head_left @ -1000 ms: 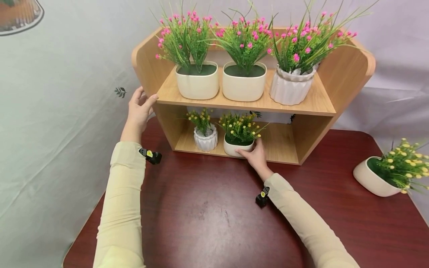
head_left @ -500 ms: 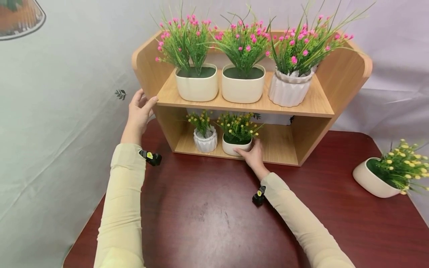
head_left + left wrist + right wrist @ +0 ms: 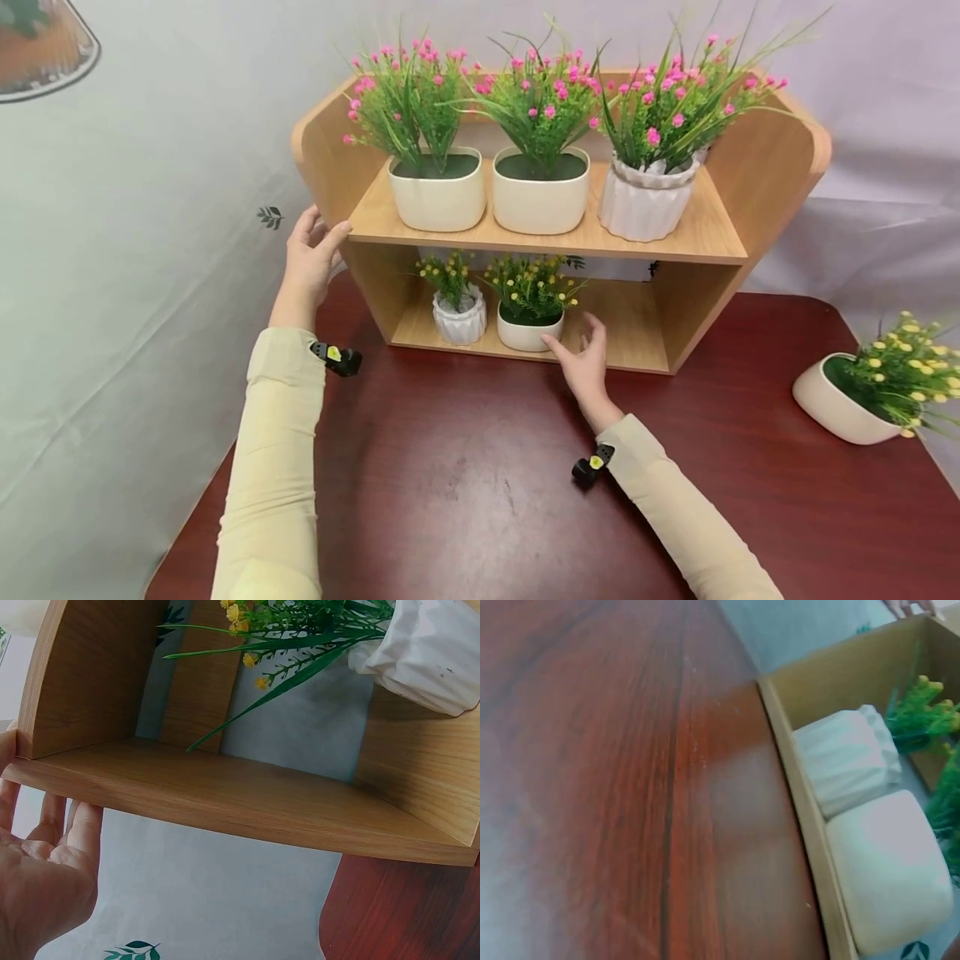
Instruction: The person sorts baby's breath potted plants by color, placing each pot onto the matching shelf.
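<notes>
In the head view my left hand [image 3: 306,265] grips the left side of the wooden shelf [image 3: 547,245], thumb at the front edge and fingers along the outside. The left wrist view shows its fingers [image 3: 84,829] against the side panel. On the lower level stands an oval white pot with yellow flowers [image 3: 525,335]. My right hand [image 3: 587,367] is just to its right, fingers spread; the thumb tip is close to the pot, and I cannot tell whether it touches. Left of this pot is a small ribbed white pot [image 3: 459,323], also with yellow flowers.
Two oval white pots [image 3: 437,200] [image 3: 540,204] and a ribbed pot [image 3: 645,204], all with pink flowers, line the upper level. Another oval pot with yellow flowers [image 3: 843,404] sits tilted at the right of the dark red table [image 3: 465,500]. Grey cloth [image 3: 150,250] hangs behind.
My right hand has let go of the oval pot with yellow flowers and drawn back slightly to the right. That pot had shifted slightly left beforehand. My left hand stays on the shelf.
</notes>
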`<state>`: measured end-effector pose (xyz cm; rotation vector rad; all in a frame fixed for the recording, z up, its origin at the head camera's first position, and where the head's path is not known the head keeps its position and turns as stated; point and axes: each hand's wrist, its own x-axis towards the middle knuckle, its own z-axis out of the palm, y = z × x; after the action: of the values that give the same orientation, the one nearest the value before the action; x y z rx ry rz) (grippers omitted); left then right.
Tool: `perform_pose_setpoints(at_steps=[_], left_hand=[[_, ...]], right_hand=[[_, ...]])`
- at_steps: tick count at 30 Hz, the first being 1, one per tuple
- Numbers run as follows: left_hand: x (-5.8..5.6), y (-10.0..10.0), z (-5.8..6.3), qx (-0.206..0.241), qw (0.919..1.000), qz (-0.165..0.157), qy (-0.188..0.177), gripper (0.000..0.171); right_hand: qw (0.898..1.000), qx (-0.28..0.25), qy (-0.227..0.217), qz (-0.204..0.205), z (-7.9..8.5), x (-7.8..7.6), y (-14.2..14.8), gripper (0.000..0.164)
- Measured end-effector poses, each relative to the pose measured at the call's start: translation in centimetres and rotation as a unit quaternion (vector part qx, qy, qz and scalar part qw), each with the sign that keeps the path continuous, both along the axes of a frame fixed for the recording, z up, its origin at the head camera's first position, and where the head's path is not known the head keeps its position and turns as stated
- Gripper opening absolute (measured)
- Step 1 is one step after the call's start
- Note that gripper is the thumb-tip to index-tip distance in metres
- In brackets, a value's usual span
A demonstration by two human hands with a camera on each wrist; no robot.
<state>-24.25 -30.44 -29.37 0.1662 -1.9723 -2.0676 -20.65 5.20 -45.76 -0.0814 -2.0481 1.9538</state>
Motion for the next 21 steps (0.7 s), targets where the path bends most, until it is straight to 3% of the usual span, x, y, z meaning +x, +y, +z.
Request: perform_pose_setpoints(at_steps=[6,14,21], left_hand=[[-0.1,0.1,0.0,0.014,0.9999,-0.001,0.004,0.046],[-0.1,0.1,0.1,0.025,0.9997,-0.003,0.003,0.048],[0.1,0.1,0.2,0.032,0.9995,-0.003,0.002,0.048]], right_hand=[[0.999,-0.033,0.021,-0.031,0.6,1.1,2.0,0.072],[0.996,-0.027,0.053,-0.068,1.8,2.5,4.2,0.068],[0.992,-0.023,0.048,-0.117,3.0,4.2,7.1,0.064]])
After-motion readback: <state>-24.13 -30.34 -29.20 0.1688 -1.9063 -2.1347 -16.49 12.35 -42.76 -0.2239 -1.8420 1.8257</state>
